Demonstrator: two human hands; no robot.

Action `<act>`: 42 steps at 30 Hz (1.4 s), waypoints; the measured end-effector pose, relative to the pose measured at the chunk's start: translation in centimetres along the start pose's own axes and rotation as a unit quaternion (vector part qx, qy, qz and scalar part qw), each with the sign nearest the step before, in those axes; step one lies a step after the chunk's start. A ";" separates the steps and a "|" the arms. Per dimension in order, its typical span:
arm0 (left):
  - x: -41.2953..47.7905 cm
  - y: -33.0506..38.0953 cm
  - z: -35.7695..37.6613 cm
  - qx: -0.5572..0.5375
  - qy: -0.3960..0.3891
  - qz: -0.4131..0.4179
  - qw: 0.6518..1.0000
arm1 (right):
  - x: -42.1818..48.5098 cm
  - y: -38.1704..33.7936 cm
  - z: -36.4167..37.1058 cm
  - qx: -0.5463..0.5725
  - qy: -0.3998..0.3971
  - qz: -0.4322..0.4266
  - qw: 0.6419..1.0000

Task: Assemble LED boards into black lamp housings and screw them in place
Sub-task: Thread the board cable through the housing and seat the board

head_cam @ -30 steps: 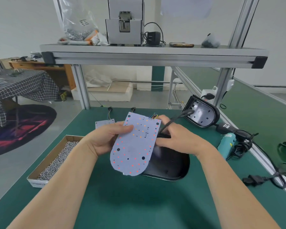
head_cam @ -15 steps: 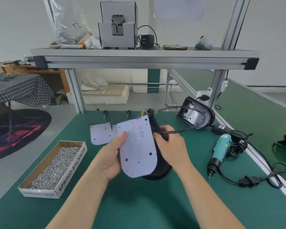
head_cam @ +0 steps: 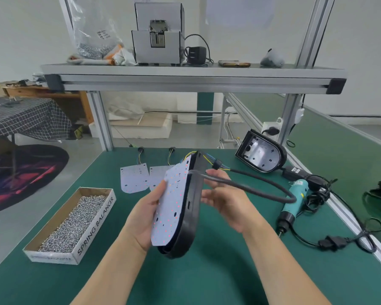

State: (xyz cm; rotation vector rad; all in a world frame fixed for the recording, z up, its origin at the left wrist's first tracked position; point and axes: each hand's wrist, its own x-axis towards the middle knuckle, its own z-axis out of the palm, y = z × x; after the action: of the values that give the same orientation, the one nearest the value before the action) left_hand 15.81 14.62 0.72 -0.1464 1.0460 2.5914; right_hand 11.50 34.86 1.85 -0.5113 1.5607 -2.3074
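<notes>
- The white LED board [head_cam: 174, 199], dotted with red and orange emitters, and the rounded black lamp housing [head_cam: 190, 208] have come up off the green table mat [head_cam: 207, 271]. A second ago the housing lay flat with the board tilted over it. Now both stand on edge in the air, rim towards the camera.
- The board has closed in on the housing's open face. Its lower edge sits in or at the rim, while its upper end, where the coloured wires leave, stands slightly apart.
- My reading is that the board is being lined up but is not yet seated, and no screw has gone in.
- The left hand [head_cam: 145, 214] grips the board from the left, with its thumb pressed on the dotted face.
- The right hand [head_cam: 227, 201] lies behind the housing, its fingers nearly straight against the back. The thick black cable [head_cam: 262, 183] crosses over them. Blur hides whether any finger hooks it.
- The teal electric screwdriver [head_cam: 294, 200] lies untouched to the right, well apart from the hands.
- Only one piece of writing is readable: "SPRING BALANCER" on the wall of the shallow cardboard box of silver screws [head_cam: 95, 225].
- The screwdriver's label, the print on the clear plastic bag [head_cam: 92, 34] on the shelf and the sheet on the wall are too small to read.
</notes>
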 end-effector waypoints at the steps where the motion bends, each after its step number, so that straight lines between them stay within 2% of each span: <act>1: 0.0 -0.2 -0.1 -0.008 -0.006 -0.007 1.000 | 0.2 0.2 0.4 -0.053 0.013 -0.009 0.998; 5: -0.3 -0.7 -0.5 -0.026 -0.022 -0.018 0.999 | 0.7 0.2 1.1 -0.233 0.014 -0.031 0.972; 8: -0.7 -0.4 -1.0 -0.024 -0.012 -0.022 0.999 | 0.5 0.0 0.7 -0.370 -0.004 -0.057 0.927; 9: -0.8 -0.2 -1.1 -0.021 -0.006 -0.018 1.000 | 0.4 0.0 0.5 -0.426 0.004 -0.066 0.902; 11: -1.1 0.5 -1.5 0.001 0.020 0.000 1.000 | 0.4 0.0 -0.6 -0.557 0.031 -0.059 0.827; 12: -1.2 0.9 -1.6 0.007 0.029 0.014 0.999 | 0.4 -0.1 -1.3 -0.629 0.039 -0.018 0.776; 14: -1.5 2.0 -2.1 0.003 0.038 0.044 0.998 | 0.2 -0.3 -3.0 -0.759 0.056 0.112 0.639; 15: -1.7 2.7 -2.4 0.004 0.045 0.061 0.997 | -0.1 -0.4 -3.7 -0.793 0.070 0.162 0.583; 16: -1.9 3.3 -2.7 0.007 0.052 0.078 0.996 | -0.3 -0.6 -4.1 -0.807 0.090 0.197 0.550; 17: -2.0 3.9 -3.1 0.006 0.053 0.097 0.994 | -0.4 -0.9 -4.3 -0.810 0.109 0.222 0.532; 19: -2.2 4.6 -3.9 0.004 0.042 0.123 0.991 | -0.1 -1.4 -4.6 -0.813 0.131 0.238 0.515; 20: -2.3 4.7 -4.1 0.007 0.039 0.125 0.991 | 0.0 -1.6 -4.7 -0.813 0.131 0.236 0.516; 21: -2.2 4.6 -4.4 0.012 0.037 0.121 0.992 | 0.2 -1.8 -4.8 -0.806 0.128 0.225 0.533; 22: -2.2 4.3 -4.6 0.019 0.042 0.114 0.992 | 0.5 -1.9 -4.5 -0.778 0.128 0.200 0.582; 23: -2.1 4.0 -4.8 0.028 0.053 0.110 0.992 | 0.7 -2.1 -4.1 -0.706 0.132 0.160 0.677; 24: -2.1 3.7 -4.8 0.039 0.066 0.107 0.991 | 0.9 -2.4 -3.2 -0.564 0.142 0.121 0.804; 25: -2.0 3.3 -4.9 0.051 0.075 0.103 0.991 | 1.3 -2.9 -2.2 -0.364 0.140 0.100 0.916; 26: -1.9 3.0 -4.9 0.060 0.082 0.095 0.990 | 1.5 -3.7 -1.3 -0.179 0.119 0.086 0.973; 27: -1.8 2.7 -4.8 0.064 0.085 0.083 0.991 | 1.8 -4.3 -0.6 -0.063 0.094 0.072 0.991; 28: -1.8 2.4 -4.7 0.064 0.087 0.073 0.992 | 1.9 -5.1 0.1 -0.020 0.073 0.061 0.995; 29: -1.7 2.2 -4.7 0.062 0.085 0.067 0.992 | 2.1 -5.8 0.8 -0.028 0.059 0.054 0.996; 36: -2.0 2.3 -3.8 0.058 0.049 0.082 0.994 | 2.0 -8.2 3.5 -0.196 0.002 0.020 0.980; 38: -2.0 2.3 -3.5 0.061 0.043 0.074 0.994 | 1.7 -7.6 4.2 -0.308 0.031 -0.033 0.950; 42: -2.2 1.6 -3.2 0.119 0.031 0.066 0.990 | 1.3 -5.2 5.9 -0.485 0.056 -0.170 0.856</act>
State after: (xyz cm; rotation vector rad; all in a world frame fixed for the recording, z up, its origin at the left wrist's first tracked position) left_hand 17.16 10.76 -0.03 -0.1018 1.4228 2.5647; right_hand 12.77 31.29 8.90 -0.9375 2.8484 -1.5743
